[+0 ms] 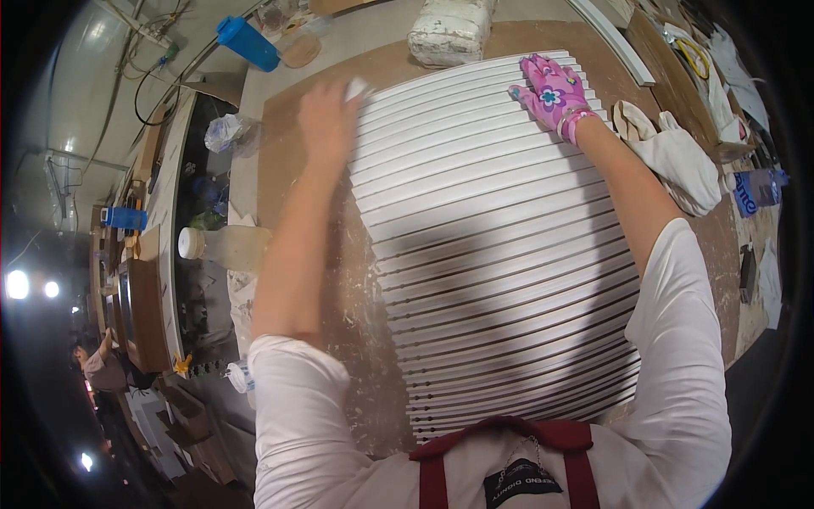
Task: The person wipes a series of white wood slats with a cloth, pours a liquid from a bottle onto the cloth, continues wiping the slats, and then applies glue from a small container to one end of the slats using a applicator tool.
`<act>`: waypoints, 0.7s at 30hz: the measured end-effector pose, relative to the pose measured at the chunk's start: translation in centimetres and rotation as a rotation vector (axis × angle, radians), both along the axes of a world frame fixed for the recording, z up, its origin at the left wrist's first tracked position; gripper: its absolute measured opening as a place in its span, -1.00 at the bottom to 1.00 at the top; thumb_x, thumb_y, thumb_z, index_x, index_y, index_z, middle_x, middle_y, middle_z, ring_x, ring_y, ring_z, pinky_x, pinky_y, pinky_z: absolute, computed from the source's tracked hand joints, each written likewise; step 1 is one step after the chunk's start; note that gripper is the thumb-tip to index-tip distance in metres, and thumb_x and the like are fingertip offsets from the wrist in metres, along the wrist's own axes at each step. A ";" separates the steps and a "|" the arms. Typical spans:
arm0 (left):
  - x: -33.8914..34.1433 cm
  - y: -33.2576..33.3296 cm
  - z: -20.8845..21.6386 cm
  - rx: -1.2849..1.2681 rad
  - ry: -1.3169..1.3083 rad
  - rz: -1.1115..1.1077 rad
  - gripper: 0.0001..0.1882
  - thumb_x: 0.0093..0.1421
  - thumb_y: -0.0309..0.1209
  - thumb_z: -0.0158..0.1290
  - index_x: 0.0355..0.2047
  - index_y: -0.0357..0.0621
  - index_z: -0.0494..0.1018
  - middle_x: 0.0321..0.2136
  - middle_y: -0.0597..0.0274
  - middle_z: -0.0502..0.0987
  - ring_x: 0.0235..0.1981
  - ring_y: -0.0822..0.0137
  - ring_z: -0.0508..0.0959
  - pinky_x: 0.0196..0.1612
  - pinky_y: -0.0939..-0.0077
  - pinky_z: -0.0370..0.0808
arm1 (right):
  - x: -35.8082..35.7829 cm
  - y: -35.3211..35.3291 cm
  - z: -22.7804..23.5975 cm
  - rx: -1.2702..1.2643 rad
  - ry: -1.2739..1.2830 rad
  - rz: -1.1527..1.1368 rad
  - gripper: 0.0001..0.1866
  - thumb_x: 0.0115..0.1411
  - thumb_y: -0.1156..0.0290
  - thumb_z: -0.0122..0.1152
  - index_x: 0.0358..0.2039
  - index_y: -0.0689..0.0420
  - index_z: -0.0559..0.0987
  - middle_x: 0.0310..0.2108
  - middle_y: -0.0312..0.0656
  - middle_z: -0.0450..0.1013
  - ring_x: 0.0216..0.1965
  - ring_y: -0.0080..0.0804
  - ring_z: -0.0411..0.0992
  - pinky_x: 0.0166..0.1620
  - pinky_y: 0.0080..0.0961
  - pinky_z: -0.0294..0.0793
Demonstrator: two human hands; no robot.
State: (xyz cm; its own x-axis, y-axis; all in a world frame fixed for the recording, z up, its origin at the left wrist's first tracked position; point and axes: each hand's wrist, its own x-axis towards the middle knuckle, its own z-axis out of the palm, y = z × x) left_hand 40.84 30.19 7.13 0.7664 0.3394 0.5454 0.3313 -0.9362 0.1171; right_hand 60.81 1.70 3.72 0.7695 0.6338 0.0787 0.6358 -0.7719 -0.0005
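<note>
Many long white slats lie side by side in a row across the brown work board. My right hand, in a pink flowered glove, rests flat on the far right ends of the slats, fingers apart. At their far left ends is my bare left hand, smeared by motion. A small white piece shows at its fingertips; whether it is cloth, paper or something else is too blurred to tell. Along the near left ends, small dark marks show between the slats.
Beyond the slats stands a paint-stained white block. A blue bottle lies far left; a cloudy plastic bottle and crumpled plastic are left. White cloth gloves lie right, near a water bottle. Another person is far left.
</note>
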 end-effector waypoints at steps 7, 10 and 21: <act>7.0 -9.1 -2.5 -0.045 0.118 -0.144 -0.64 0.10 -0.19 0.11 -0.11 -0.02 0.50 -0.17 0.07 0.49 -0.09 0.02 0.43 -0.05 0.08 0.35 | 0.1 -0.2 0.3 -0.024 -0.010 0.001 -0.27 0.29 -0.16 -0.29 0.32 0.06 0.11 0.35 -0.17 0.01 0.37 -0.31 -0.06 0.35 -0.19 -0.14; 1.8 -2.7 -3.1 -0.032 0.080 0.012 -0.67 0.11 -0.20 0.11 -0.16 -0.08 0.50 -0.22 0.04 0.51 -0.12 0.00 0.45 -0.07 0.10 0.38 | -0.3 -0.1 0.5 -0.028 -0.004 -0.004 -0.28 0.30 -0.14 -0.29 0.32 0.06 0.11 0.35 -0.16 0.02 0.38 -0.29 -0.06 0.34 -0.19 -0.13; 12.5 -11.3 -2.7 -0.025 0.067 -0.148 -0.63 0.10 -0.13 0.12 -0.12 0.00 0.50 -0.15 0.13 0.47 -0.05 0.09 0.42 -0.06 0.06 0.35 | -0.1 0.2 0.4 -0.022 -0.028 -0.006 -0.28 0.29 -0.16 -0.29 0.32 0.06 0.13 0.36 -0.16 0.01 0.38 -0.29 -0.07 0.34 -0.19 -0.14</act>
State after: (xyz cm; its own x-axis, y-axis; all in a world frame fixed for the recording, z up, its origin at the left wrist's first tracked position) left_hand 53.32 18.93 4.41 0.8435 0.2333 0.4838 0.1981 -0.9724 0.1236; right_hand 60.71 1.87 4.15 0.7711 0.6309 0.0866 0.6305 -0.7754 0.0347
